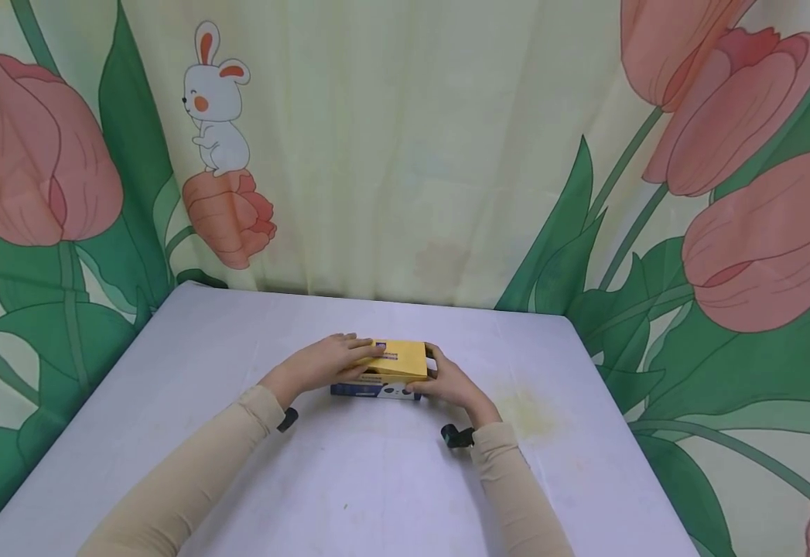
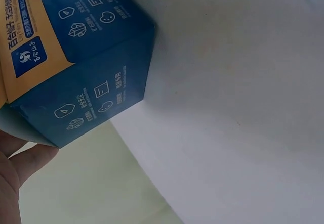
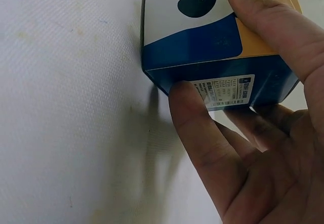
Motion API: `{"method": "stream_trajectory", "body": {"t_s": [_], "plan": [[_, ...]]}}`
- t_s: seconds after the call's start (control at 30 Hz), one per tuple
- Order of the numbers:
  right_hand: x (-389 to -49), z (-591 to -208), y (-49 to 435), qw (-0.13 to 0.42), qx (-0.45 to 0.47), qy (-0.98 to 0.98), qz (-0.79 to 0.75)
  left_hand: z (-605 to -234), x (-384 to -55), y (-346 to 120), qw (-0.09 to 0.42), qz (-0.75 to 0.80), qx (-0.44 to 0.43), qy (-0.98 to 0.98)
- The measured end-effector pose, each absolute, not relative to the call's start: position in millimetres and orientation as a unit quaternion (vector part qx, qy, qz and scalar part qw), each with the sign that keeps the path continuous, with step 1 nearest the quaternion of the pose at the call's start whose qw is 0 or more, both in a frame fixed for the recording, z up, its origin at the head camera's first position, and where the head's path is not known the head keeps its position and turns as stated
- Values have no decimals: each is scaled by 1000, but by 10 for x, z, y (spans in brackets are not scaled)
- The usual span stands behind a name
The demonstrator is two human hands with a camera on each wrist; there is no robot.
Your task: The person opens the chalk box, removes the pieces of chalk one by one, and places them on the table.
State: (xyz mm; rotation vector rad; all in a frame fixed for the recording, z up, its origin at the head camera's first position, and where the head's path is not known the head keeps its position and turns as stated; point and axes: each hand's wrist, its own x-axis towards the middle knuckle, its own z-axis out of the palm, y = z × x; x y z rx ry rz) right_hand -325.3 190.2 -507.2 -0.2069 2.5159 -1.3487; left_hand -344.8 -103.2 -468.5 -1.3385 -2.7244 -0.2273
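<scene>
A cardboard box with a yellow top and blue lower sides stands on the table. White icons and lettering cover its blue end; a panda-like face is printed on the front. My left hand lies over the left part of the yellow lid, fingers extended across it. At the lid's far edge, fingertips touch the box in the left wrist view. My right hand grips the right end, thumb on the front, one finger against the end by a white label, others behind.
The box stands on a white-covered table with a yellowish stain to the right. Behind the table hangs a curtain printed with tulips and a rabbit. Small black devices sit at the wrists.
</scene>
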Motion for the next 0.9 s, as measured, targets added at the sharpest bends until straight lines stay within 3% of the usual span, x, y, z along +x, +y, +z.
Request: {"method": "stream_trajectory", "body": {"t_s": [0.2, 0.43, 0.73, 0.9], "plan": [[-3256, -5104, 1933, 134, -77, 869, -470, -4709, -3499, -1021, 34, -122, -419, -899], [-3264, -5166, 1943, 143, -85, 855, -491, -4686, -3599, -1009, 29, -279, -299, -912], [-3254, -5164, 1929, 138, -83, 855, -492, -4650, -3672, -857, 109, -399, -106, -904], [-3248, -5169, 1916, 142, -82, 851, -499, -4659, -3711, -787, 163, -414, -66, -893]]}}
